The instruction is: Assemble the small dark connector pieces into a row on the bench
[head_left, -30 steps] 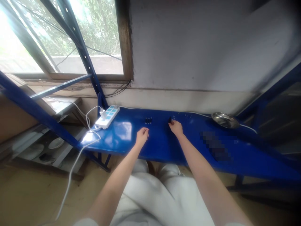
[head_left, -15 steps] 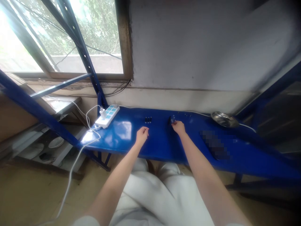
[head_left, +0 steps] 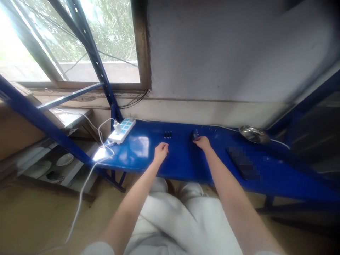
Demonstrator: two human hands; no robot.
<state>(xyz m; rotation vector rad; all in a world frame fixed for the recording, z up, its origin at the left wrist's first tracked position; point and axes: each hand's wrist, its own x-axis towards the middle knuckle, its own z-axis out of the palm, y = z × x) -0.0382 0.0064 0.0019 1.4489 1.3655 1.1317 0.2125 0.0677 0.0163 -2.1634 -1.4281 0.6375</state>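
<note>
Three small dark cylinders with pale ends (head_left: 168, 135) form a neat row on the blue table (head_left: 180, 159). Just in front of them is my left hand (head_left: 160, 151), its fingers curled together above the tabletop; anything within them is too small to make out. My right hand (head_left: 203, 142) reaches to a small cluster of dark and clear pieces (head_left: 194, 134), thumb and fingers pinched at its near edge. What that pinch holds is hidden, and the kind of pieces is too blurred to tell.
A white power strip (head_left: 122, 130) with a plug and trailing cable lies at the table's left end. To the right are a dark, pixelated flat object (head_left: 243, 163) and a shiny metal bowl (head_left: 253, 134). Tiny bits (head_left: 211, 130) lie near the back edge.
The view has shifted very slightly. My right hand has barely moved at the small cluster, and my left hand stays in front of the row of cylinders.
</note>
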